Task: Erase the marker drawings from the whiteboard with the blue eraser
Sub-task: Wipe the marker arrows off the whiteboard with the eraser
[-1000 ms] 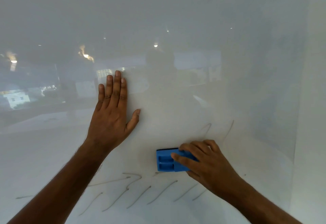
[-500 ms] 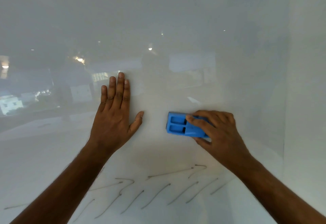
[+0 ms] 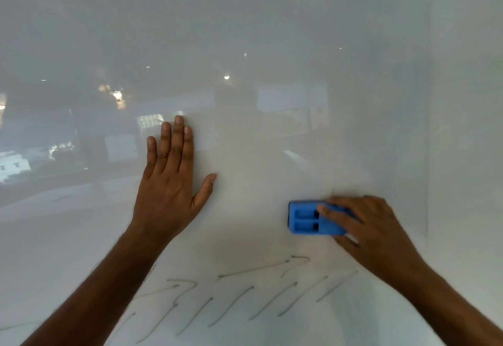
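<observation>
Right hand [image 3: 373, 232] is gripping one rectangular blue eraser [image 3: 310, 218], two recesses showing, against the glossy whiteboard [image 3: 272, 32]. Left hand [image 3: 170, 190] is lying flat, fingers spread, at nine o'clock. Thin grey marker strokes [image 3: 245, 294] are sitting at six o'clock.

Eraser's [image 3: 310, 219] right end under hand [image 3: 373, 232]

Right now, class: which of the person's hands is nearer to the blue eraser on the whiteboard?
Right. The right hand holds the blue eraser in its grip, fingers across its right end. The left hand lies flat on the whiteboard, apart, to the eraser's left.
</observation>
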